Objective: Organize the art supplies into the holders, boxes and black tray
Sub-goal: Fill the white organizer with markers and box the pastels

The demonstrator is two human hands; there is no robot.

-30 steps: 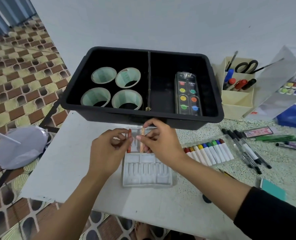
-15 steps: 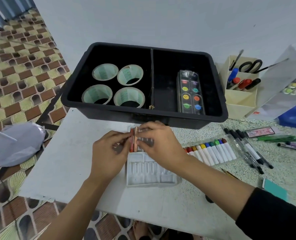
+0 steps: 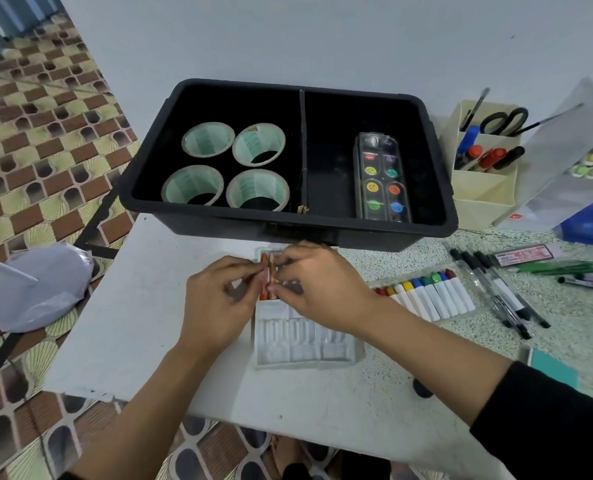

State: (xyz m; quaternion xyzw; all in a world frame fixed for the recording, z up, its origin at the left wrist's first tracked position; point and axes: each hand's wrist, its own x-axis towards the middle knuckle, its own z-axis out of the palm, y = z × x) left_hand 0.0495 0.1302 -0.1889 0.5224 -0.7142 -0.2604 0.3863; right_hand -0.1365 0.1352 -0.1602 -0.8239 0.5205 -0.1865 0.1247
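A clear plastic crayon tray (image 3: 302, 344) lies on the table in front of me. My left hand (image 3: 219, 303) pinches an orange-red crayon (image 3: 263, 271) at the tray's far left slots. Beside it my right hand (image 3: 319, 292) pinches a paler orange crayon (image 3: 272, 273). The two crayons lie side by side, touching. The black tray (image 3: 288, 226) stands just beyond, with several tape rolls (image 3: 225, 168) in its left half and a watercolour palette (image 3: 381, 178) in its right half.
A row of colour-tipped paint sticks (image 3: 426, 296) lies right of my hands, then black pens (image 3: 496, 292) and green pens (image 3: 558, 268). A cream holder (image 3: 482, 192) with scissors and markers stands right of the black tray. A teal pad (image 3: 553, 370) lies near my right sleeve.
Both hands have lowered toward the clear tray, bringing the two crayons together from apart to side by side at its far left slots.
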